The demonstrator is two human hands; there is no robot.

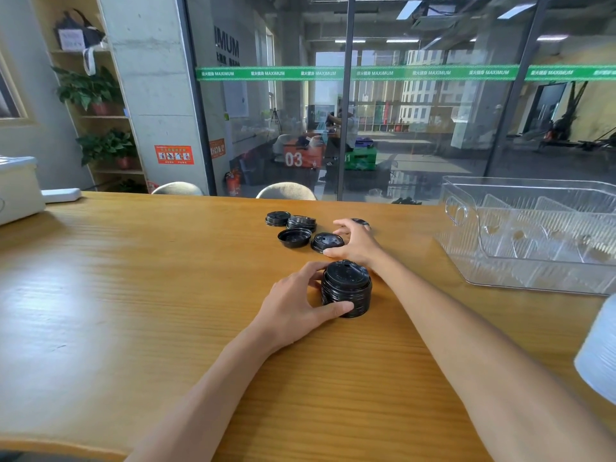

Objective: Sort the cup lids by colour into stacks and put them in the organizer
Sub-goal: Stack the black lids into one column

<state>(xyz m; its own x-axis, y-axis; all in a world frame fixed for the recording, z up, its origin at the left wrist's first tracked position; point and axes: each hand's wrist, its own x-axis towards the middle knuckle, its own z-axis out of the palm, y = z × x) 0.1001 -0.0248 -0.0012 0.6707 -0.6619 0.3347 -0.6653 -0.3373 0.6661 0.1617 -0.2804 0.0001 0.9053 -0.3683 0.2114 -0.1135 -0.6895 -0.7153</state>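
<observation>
Left hand (293, 308) gripping the black lid stack (346, 288) on the wooden table (133, 278).
Beyond the stack, the right hand (356, 243) is lying fingers spread over loose black lids (295, 237) — the clear organizer (533, 235) is sitting right of the stack, bare tabletop lying left; the glass behind is reading "MAXIMUM".

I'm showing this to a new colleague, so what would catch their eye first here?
First the tall black lid stack at table centre, gripped by the left hand. Just beyond it the right hand reaches over loose black lids. At far right sits the clear organizer, with no lids visible in it.
</observation>
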